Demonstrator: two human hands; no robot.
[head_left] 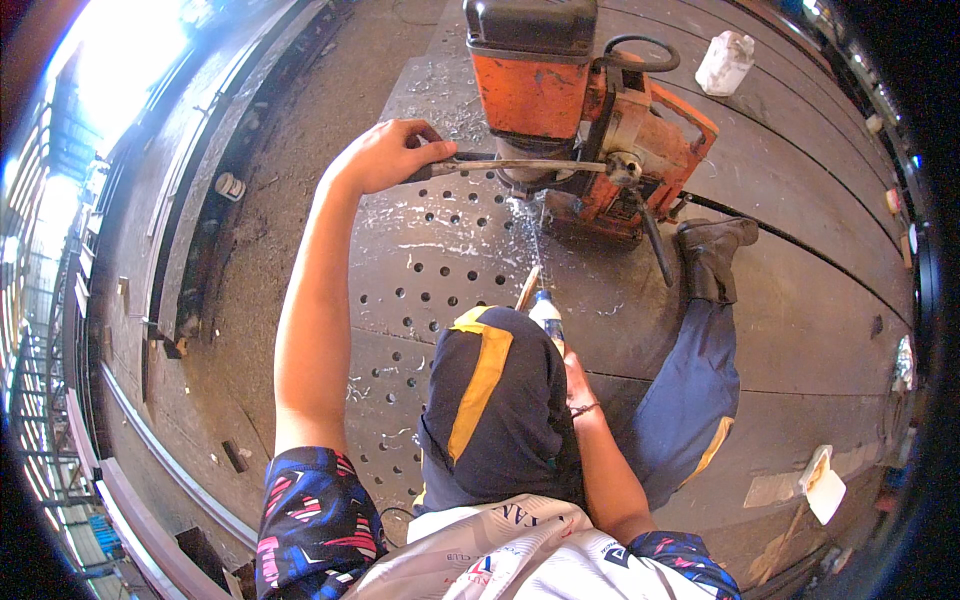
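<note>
My left hand (395, 157) is closed round the black grip of a long feed lever (530, 165). This lever juts from the hub of an orange and black magnetic drill (530, 90) standing on a steel plate (420, 235). My right hand (575, 380), partly behind my raised knee, holds a white and blue squeeze bottle (547, 312), its nozzle pointed at the drill. A thin spray of liquid runs from the nozzle toward the drill's underside. Beside the bottle shows a thin brown stick (529, 287), its lower end hidden by the knee.
Rows of drilled holes (425, 296) and pale wet streaks mark the plate. My boot (712, 258) rests right of the drill, near a black cable (790, 240). A white plastic jug (725, 63) stands far right, a white container (822, 488) lies near right, and a small bucket (230, 187) sits left.
</note>
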